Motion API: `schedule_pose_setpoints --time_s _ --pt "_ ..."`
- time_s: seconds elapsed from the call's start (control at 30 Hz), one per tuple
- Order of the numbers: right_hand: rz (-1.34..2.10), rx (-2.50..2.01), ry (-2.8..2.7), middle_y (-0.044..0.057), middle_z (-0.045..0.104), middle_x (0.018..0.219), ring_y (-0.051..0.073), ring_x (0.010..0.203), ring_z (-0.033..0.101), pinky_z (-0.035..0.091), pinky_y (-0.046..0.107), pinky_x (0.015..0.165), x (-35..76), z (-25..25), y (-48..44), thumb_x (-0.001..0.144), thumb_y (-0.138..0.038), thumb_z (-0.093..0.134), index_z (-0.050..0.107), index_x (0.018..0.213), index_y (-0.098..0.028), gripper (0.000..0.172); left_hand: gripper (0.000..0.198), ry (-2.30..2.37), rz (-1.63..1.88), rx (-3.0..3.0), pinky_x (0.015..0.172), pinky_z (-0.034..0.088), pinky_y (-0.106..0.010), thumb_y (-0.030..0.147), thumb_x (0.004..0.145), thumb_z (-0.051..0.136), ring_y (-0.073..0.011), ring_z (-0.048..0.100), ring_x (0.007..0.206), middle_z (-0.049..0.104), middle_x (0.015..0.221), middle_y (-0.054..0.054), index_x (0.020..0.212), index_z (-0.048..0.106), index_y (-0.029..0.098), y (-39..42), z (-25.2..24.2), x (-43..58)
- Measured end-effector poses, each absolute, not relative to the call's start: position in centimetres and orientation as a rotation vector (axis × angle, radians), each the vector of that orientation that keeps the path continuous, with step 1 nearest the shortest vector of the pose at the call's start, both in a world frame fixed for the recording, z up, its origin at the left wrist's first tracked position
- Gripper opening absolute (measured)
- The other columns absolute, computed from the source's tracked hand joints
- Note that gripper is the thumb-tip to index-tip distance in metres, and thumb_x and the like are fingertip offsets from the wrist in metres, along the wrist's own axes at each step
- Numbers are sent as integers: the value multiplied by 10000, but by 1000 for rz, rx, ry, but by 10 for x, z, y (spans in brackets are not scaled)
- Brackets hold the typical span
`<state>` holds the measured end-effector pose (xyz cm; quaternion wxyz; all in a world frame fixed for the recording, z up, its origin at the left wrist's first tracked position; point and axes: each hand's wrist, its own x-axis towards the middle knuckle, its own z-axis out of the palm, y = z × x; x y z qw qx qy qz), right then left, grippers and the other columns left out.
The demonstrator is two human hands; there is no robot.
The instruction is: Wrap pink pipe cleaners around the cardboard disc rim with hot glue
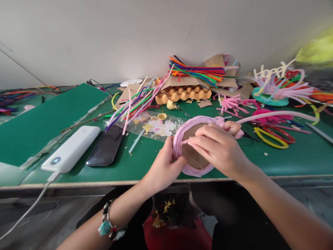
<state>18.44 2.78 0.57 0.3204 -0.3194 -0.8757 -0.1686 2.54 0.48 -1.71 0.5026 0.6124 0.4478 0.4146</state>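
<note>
Pink fuzzy wire is being wound into a thick ring [182, 130] around a brown cardboard disc [192, 158], and the piece is being held just below the centre of the frame, over the near edge of the green tabletop [299, 156]. The ring's left rim is being gripped by the left hand [166, 163], thumb in front and fingers closed behind it, so the disc is lying immediately right of that hand. The disc's right half is being covered by the right hand [218, 147], whose thumb and forefinger are being pressed together on a short pink end [186, 141] sticking out leftward across the disc's face. The disc is being kept tilted up, its flat face turned toward the camera.

A loose pink strand [275, 114] is being trailed from the ring's upper right; its long axis is running nearly level across the frame, with the free end pointing at the right edge.

At the left of the frame a white power bank [71, 147] and a dark phone [108, 146] are lying side by side. Behind the ring, toward the upper centre, an egg tray [183, 93] is sitting under a bundle of coloured wires [197, 71]. Yellow and red loops [273, 135] are lying to the right of the right hand.
</note>
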Motion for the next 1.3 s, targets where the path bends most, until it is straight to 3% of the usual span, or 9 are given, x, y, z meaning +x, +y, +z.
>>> schedule_pose_setpoints --time_s 0.13,0.3,0.6,0.8,1.03,1.3 --pt "-444 -816 -2312 4 565 698 124 698 473 261 300 647 184 7 27 823 -107 495 598 703 -182 175 360 993 1059 1413 789 437 -247 220 774 447 -164 524 956 577 970 -5 1133 436 210 5 -13 27" --pt "-468 -874 -2276 -3 558 674 120 686 477 255 300 651 180 8 25 830 -100 469 582 647 -183 230 297 1078 1139 1432 892 415 -272 243 822 381 -178 509 1062 602 1060 -11 1086 512 204 5 -12 30" --pt "-599 -945 -2198 -20 571 644 111 634 489 223 310 643 174 10 20 807 -88 485 565 621 -183 224 269 1080 1219 1500 861 422 -248 202 844 354 -145 539 970 611 1038 -19 1053 521 177 -2 -11 37" --pt "-668 -1017 -2118 -27 554 573 124 594 494 218 308 635 169 10 18 799 -143 527 523 603 -183 200 275 1078 1230 1473 886 411 -246 201 852 338 -149 519 1028 601 1065 -21 1070 503 173 -3 -12 39" --pt "-581 -976 -2090 -24 631 685 124 660 562 249 292 658 171 11 21 777 -124 546 497 672 -192 134 279 1148 1258 1436 902 405 -257 219 849 344 -156 505 1060 591 1089 -18 1081 496 196 -3 -13 37" --pt "-655 -1012 -2032 -37 630 624 133 630 579 254 302 670 173 14 21 783 -183 564 483 651 -203 156 274 1146 1264 1469 886 410 -261 216 859 338 -155 515 1033 594 1075 -19 1078 502 203 -6 -13 40"
